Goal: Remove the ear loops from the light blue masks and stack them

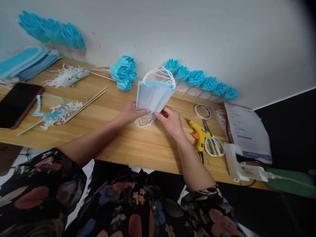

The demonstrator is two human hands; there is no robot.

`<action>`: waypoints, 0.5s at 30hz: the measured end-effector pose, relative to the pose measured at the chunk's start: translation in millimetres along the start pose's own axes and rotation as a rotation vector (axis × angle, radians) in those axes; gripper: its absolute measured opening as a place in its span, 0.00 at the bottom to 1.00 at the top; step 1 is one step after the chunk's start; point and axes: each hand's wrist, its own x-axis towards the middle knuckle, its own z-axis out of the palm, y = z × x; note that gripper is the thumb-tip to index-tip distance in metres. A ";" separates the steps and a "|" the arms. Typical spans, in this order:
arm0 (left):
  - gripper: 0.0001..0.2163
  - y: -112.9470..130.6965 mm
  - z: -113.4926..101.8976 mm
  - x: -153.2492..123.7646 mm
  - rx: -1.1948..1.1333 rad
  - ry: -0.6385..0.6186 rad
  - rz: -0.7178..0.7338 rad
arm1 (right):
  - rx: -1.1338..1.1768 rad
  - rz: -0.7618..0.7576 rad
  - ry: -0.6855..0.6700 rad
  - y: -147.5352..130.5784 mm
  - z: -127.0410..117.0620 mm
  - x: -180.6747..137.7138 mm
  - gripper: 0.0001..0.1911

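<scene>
Between my two hands, above the middle of the table, a few blue-and-white face masks [154, 95] are held together, folded and tilted upright. White ear loops stick up from their top edge and more hang below. My left hand [134, 113] pinches the lower left of the masks, thumb across the front. At the lower right, my right hand [170, 120] grips the edge with thumb and curled fingers. Behind the masks, to the left, lies a cluster of blue paper-like flowers [123, 73] on sticks.
Blue flowers [195, 79] line the wall at right, others [51, 29] at left. Left: a mask stack [27, 62], white strips [65, 75], a phone [18, 103], wooden sticks [86, 105]. Right: tape [202, 112], yellow glue gun [198, 133], scissors [214, 144], power strip [233, 163].
</scene>
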 end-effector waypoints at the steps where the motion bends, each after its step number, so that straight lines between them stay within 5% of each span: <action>1: 0.23 0.2 0.2 -0.5 0.002 0.014 -0.006 | 0.001 -0.005 0.002 -0.2 0.6 -0.2 0.08; 15: 0.27 6.0 0.9 -6.1 -0.124 -0.017 -0.070 | -0.071 -0.030 -0.021 -3.2 -1.1 -4.5 0.14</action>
